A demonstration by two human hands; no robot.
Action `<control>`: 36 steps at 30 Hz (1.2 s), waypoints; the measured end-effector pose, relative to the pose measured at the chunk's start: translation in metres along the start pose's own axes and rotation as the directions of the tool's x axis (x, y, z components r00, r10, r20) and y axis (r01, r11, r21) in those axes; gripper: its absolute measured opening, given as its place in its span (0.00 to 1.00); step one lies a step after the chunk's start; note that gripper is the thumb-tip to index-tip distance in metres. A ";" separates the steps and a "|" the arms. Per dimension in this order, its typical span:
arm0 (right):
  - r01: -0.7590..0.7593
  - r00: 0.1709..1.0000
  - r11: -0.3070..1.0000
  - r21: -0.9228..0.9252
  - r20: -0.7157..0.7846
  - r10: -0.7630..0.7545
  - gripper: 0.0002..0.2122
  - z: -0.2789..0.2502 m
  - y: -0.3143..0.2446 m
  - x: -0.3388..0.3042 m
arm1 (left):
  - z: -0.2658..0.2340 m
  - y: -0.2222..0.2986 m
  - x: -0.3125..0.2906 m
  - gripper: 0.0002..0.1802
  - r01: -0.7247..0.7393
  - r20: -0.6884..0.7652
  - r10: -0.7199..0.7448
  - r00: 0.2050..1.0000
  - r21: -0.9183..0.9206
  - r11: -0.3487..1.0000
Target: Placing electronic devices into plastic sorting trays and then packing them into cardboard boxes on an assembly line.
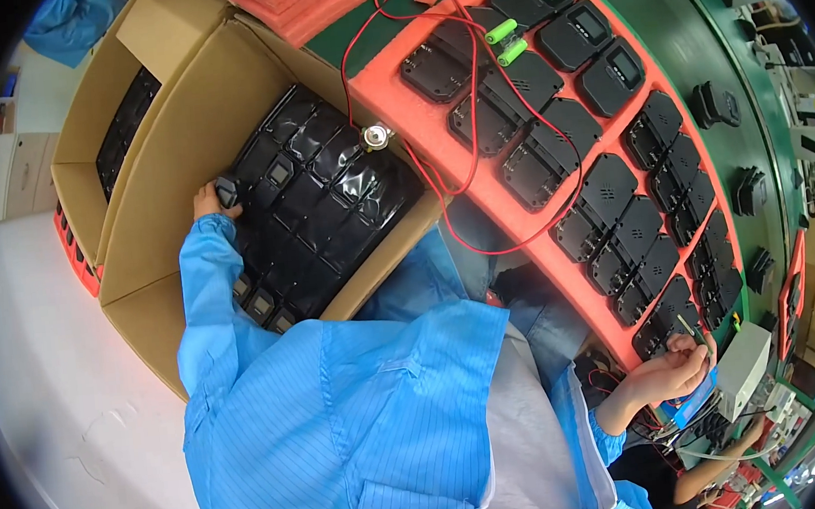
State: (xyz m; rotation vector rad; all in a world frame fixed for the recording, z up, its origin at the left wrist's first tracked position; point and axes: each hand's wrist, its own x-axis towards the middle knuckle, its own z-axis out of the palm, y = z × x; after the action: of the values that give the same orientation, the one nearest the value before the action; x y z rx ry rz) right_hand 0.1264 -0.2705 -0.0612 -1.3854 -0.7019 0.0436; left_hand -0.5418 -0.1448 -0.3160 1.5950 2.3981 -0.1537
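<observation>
My left hand (209, 203) is inside a cardboard box (178, 129), closed on a small dark device (227, 191) at the edge of a black plastic tray (313, 229). Similar devices sit in some pockets of that tray. At the lower right, my right hand (668, 375) has its fingers curled around a slim stick-like tool (686, 325); its exact kind is too small to tell. It is by the near end of a red-orange foam tray (564, 270), next to a black device casing (667, 319). Several black casings fill the foam slots.
Two green batteries (505, 42) and looped red wire (476, 151) lie across the foam tray. A round metal piece (375, 138) rests at the box edge. Another cardboard box (91, 127) stands left. More devices (714, 104) sit on the green bench; a co-worker's arm (722, 467) shows lower right.
</observation>
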 end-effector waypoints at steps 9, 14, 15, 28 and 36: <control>-0.014 1.000 0.999 0.046 0.007 0.014 0.10 0.007 -0.004 0.002 | 0.042 0.111 0.019 0.59 -0.107 0.185 0.093 0.978 0.068 0.992; -0.028 1.000 0.992 0.121 0.009 0.027 0.08 0.002 -0.003 0.002 | 0.039 0.110 0.019 0.61 -0.039 0.198 0.030 0.980 0.038 0.999; -0.022 0.999 0.990 0.138 -0.027 0.026 0.08 0.001 -0.002 0.001 | 0.032 0.110 0.014 0.61 -0.053 0.177 0.047 0.983 0.031 0.998; -0.095 0.992 0.924 0.370 0.118 0.055 0.07 -0.013 -0.007 0.003 | 0.007 0.084 -0.006 0.51 -0.013 0.219 0.041 0.975 -0.127 0.992; -0.031 0.990 0.951 0.308 0.140 -0.013 0.07 -0.010 -0.001 0.006 | 0.082 0.059 0.034 0.53 0.094 0.089 -0.098 0.991 0.045 0.995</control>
State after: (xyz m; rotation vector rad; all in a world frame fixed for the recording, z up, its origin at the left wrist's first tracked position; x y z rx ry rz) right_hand 0.1358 -0.2769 -0.0575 -1.0901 -0.7703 0.2516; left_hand -0.4878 -0.1103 -0.4007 1.4568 2.4171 -0.2888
